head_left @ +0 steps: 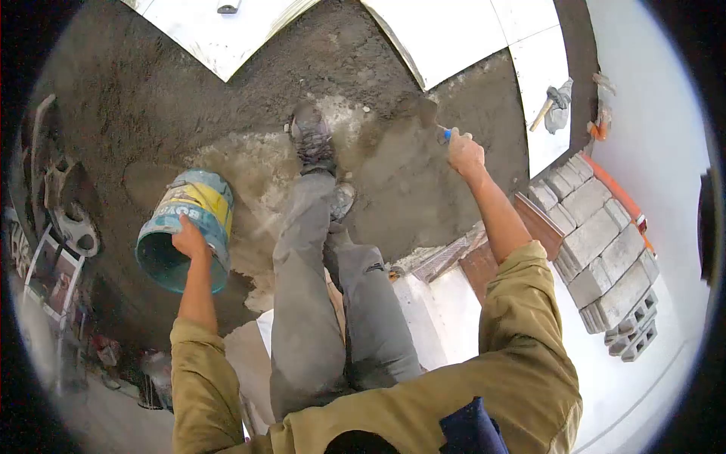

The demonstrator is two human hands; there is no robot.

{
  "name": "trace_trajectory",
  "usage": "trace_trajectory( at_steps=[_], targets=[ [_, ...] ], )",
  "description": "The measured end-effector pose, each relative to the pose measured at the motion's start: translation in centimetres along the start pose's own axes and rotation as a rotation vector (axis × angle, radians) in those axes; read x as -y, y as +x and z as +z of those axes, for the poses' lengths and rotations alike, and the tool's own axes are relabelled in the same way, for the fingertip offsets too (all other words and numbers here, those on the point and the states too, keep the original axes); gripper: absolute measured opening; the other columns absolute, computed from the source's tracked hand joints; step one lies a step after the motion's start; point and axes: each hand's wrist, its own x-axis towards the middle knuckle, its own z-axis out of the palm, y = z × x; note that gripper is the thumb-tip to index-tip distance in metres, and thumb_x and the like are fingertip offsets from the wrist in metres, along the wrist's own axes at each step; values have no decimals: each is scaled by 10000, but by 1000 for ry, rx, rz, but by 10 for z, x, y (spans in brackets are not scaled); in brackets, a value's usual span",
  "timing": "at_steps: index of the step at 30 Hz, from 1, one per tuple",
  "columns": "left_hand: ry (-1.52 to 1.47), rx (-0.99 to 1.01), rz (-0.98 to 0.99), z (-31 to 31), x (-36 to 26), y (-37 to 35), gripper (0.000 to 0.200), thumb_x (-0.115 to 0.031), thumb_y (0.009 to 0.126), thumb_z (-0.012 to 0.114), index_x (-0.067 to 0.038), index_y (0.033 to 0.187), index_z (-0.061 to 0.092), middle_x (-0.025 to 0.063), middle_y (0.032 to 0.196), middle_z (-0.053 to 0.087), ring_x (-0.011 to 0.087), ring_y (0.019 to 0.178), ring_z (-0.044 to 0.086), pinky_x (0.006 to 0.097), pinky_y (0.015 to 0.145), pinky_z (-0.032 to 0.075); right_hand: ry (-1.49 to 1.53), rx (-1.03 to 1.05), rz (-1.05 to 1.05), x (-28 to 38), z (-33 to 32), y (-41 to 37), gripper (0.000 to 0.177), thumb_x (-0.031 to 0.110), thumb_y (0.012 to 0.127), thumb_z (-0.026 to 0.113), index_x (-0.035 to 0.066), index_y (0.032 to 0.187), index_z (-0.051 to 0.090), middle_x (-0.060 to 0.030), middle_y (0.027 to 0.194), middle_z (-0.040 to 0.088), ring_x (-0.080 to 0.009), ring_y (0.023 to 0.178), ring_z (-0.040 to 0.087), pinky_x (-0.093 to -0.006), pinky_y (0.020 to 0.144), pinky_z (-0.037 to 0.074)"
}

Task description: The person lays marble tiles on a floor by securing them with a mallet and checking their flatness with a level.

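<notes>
My left hand (189,237) grips the rim of a teal bucket (175,198) with a yellow label. The bucket lies tilted, its mouth facing me; its inside is dark. My right hand (465,154) is closed round the handle of a trowel (429,115) with a blue part near the fist. The trowel's blade is smeared grey and hard to separate from the ground behind it. Beneath it spreads a smooth, wet grey layer (408,181). My shoe (312,136) stands on the rough floor between the bucket and the trowel.
White tiles (454,38) with raised edges lie ahead. On the right-hand tile rests a tool with a wooden handle (541,115) and a grey, wrapped-looking head. Stacked grey blocks (605,242) stand at right by the wall. Assorted clutter (57,276) lines the left side.
</notes>
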Motion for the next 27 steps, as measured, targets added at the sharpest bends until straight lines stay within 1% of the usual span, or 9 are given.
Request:
trace_trajectory(
  at_steps=[1,4,10,16,17,19,23,25,27],
  targets=[
    [4,-13,53,2,6,5,613,-385,884,662,189,1091,603,310,1103,649,399,993,653,446,866,501,-25,3,14,2,-7,2,298,172,930,473,31,1189,519,-231,1088,621,-393,924,678,-454,767,556],
    [-37,-7,69,-3,-15,-10,617,-379,887,659,195,1103,590,307,1117,645,405,991,651,448,867,498,-54,16,2,1,-13,10,284,182,944,452,42,1180,525,-224,1096,621,-397,921,678,-468,772,553],
    [12,-20,88,-3,-12,-6,622,-389,885,659,198,1084,600,312,1101,649,411,993,651,452,854,497,-65,39,2,2,-24,24,283,193,947,452,31,1164,532,-223,1096,623,-388,937,678,-463,783,554],
    [103,-7,-45,-4,-14,-4,597,-385,883,660,186,1050,621,316,1067,658,417,975,654,458,855,494,-150,17,-7,23,-48,36,269,194,947,457,29,1124,573,-214,1103,629,-386,950,679,-455,816,551],
    [102,-12,-56,-5,-17,-6,597,-385,883,660,186,1050,621,316,1067,658,417,975,654,458,855,494,-158,14,-17,27,-55,39,269,194,947,457,29,1124,573,-214,1103,629,-386,950,679,-455,816,551],
    [-43,-26,-3,-5,-22,-12,591,-389,883,659,178,1045,626,307,1057,665,418,966,657,457,852,496,-164,-71,-84,33,-70,46,262,183,941,455,30,1099,598,-223,1083,640,-382,933,685,-447,816,552],
    [35,-11,-59,-6,-17,-7,582,-386,885,659,168,1061,625,296,1073,665,415,985,652,453,859,492,-193,-106,-183,65,-130,69,260,158,930,456,16,1079,615,-241,1039,662,-386,934,685,-454,823,551],
    [16,-10,7,-5,-17,-7,560,-367,889,657,159,1079,622,286,1092,664,410,1007,647,444,872,486,-201,-70,-184,86,-161,79,264,148,920,457,-5,1052,627,-255,1006,676,-397,933,682,-472,829,548],
    [-11,-13,6,-7,-25,-10,551,-362,891,655,153,1084,621,281,1100,663,406,1018,644,442,877,483,-217,-122,-224,103,-188,86,258,150,900,491,-12,1045,631,-252,996,684,-399,933,683,-481,825,548]
  ],
)
